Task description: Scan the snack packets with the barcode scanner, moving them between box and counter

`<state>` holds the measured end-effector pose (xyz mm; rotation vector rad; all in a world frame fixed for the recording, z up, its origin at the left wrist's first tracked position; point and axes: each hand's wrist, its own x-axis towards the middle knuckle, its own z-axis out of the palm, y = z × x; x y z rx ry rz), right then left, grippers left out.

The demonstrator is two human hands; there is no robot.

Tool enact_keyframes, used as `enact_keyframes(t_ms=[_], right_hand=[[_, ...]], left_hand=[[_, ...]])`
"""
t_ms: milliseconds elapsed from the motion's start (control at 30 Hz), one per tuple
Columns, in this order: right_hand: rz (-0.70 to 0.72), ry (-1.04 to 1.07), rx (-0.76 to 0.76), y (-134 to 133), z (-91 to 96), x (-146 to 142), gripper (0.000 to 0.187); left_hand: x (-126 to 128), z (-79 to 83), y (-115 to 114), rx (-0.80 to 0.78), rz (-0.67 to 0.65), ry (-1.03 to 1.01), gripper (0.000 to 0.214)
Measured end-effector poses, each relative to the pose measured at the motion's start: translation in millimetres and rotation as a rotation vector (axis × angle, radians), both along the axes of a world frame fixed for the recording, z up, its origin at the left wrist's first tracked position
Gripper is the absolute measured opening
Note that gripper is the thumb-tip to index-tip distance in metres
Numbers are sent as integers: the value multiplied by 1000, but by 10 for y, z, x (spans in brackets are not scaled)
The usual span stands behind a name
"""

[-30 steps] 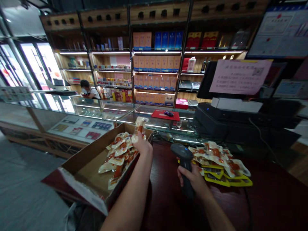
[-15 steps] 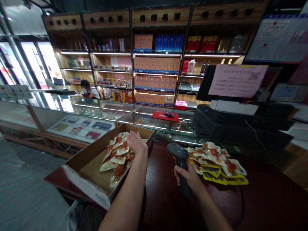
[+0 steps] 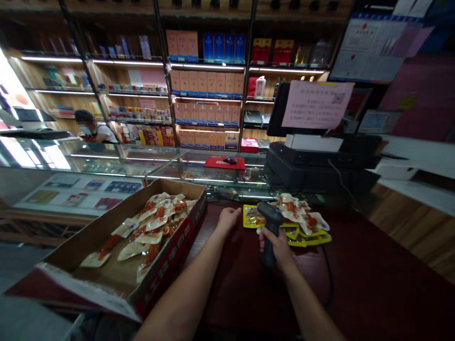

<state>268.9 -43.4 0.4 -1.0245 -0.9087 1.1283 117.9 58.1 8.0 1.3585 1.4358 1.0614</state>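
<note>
My right hand [image 3: 275, 247] is wrapped round the grip of a dark barcode scanner [image 3: 270, 220], held upright above the brown table. My left hand [image 3: 229, 220] is over the table with its thumb stretched out, close to the edge of a yellow-edged packet [image 3: 251, 217]; the fingers are partly hidden and hold nothing I can see. Behind the scanner lies a pile of clear vacuum packs [image 3: 296, 208] with reddish food, on top of more yellow packets [image 3: 316, 238]. To the left, an open cardboard box [image 3: 167, 258] contains several similar vacuum packs [image 3: 156, 220].
Past the table runs a glass display counter [image 3: 167, 166] with a mouse [image 3: 230, 160] on a red mat [image 3: 213, 162]. A monitor bearing a pink notice [image 3: 313, 106] stands on dark equipment [image 3: 302, 166] at the right. A masked person [image 3: 101, 132] sits behind the counter at the left.
My left hand has left the box and moved right, towards the yellow packets. One vacuum pack now lies apart in the box's left part. The view has turned to the right.
</note>
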Motion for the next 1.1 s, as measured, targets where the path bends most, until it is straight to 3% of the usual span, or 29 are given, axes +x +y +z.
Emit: enact_keyframes(t_ms=[100,200,367,533,633,700,867,933,1100], right_hand=[[-24,42,31,1,-45,62,33],[-26,51,34,1,-42,85,33],[-63,58,58,-2,-13,100,32],[-56,63,27,-3,-10,100,33],[-50,62,28,1,-8,89,34],[-39,66,29,1,-2,78,36],[4,66,27,-6,17,41,44],[43,56,17,-12,19,25,47],[191,18,-73,-41,2,-11,47]], left_hand=[[202,-128,3,-27,-39,479,47],[361,-144,-17,9,-32,728,61],[524,-126,4,26,26,884,75],[550,-152,125,7,-18,863,57],[452,-181,218,-1,-19,707,38],[333,-200,268,5,16,482,28],[-41,-209,273,-3,124,-445,25],[-160,-218,234,35,168,-683,32],[-305,-324,207,139,329,-805,35]])
